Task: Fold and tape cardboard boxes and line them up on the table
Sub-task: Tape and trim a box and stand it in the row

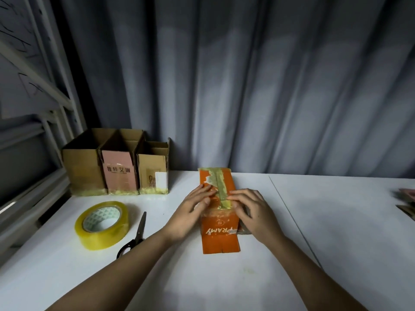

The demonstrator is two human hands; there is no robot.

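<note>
Fingers [207, 190] of the left hand [190, 212] lie straight and flat on the orange box [219, 234], pressing beside its tape strip [221, 189]; the right hand [253, 212] presses likewise from the other side, fingers spread, gripping nothing. Between both sets of fingers runs the strip, along the seam. Under them the box lies flattened on the desk [292, 277], apparently not yet opened up. Left of the fingers sit scissors [135, 237] and a tape roll [102, 224]. Beyond those, three boxes [116, 167] stand touching in a row.
</note>
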